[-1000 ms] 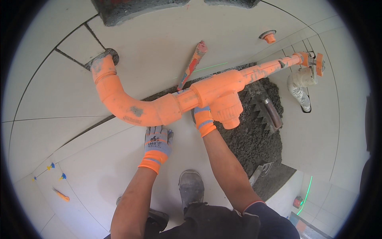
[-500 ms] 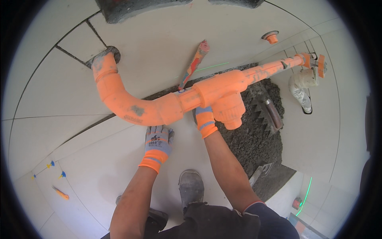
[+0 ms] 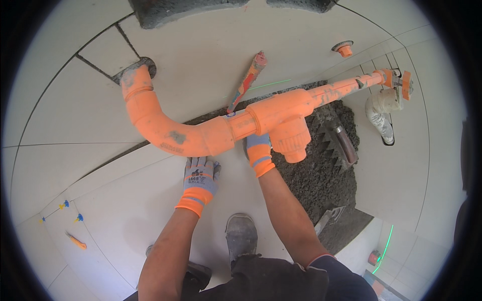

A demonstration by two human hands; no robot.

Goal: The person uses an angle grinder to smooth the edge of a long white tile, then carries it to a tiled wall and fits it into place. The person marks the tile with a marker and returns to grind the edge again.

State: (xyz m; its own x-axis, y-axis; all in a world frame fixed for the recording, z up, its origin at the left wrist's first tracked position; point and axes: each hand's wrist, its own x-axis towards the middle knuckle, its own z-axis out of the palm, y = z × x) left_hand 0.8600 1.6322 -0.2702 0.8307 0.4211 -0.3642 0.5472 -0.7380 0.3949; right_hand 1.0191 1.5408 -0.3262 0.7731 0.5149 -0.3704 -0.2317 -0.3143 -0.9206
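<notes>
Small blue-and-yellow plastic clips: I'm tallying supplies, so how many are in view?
3, all toward the picture's left: the upper clip, the lower-right clip and the far-left clip, which shows very small. Others may be hidden.

Shows bright orange with grey smears on the pipe (image 3: 283, 107). Has grey-blue with black print on the gloved left hand (image 3: 199, 176), orange with grey-blue stripe on its cuff (image 3: 193, 201), the same on the cuff of the right hand (image 3: 257, 142). Shows dark grey on the mortar (image 3: 319, 188), brown on the trowel handle (image 3: 346, 144), off-white on the tiles (image 3: 201, 45).
</notes>
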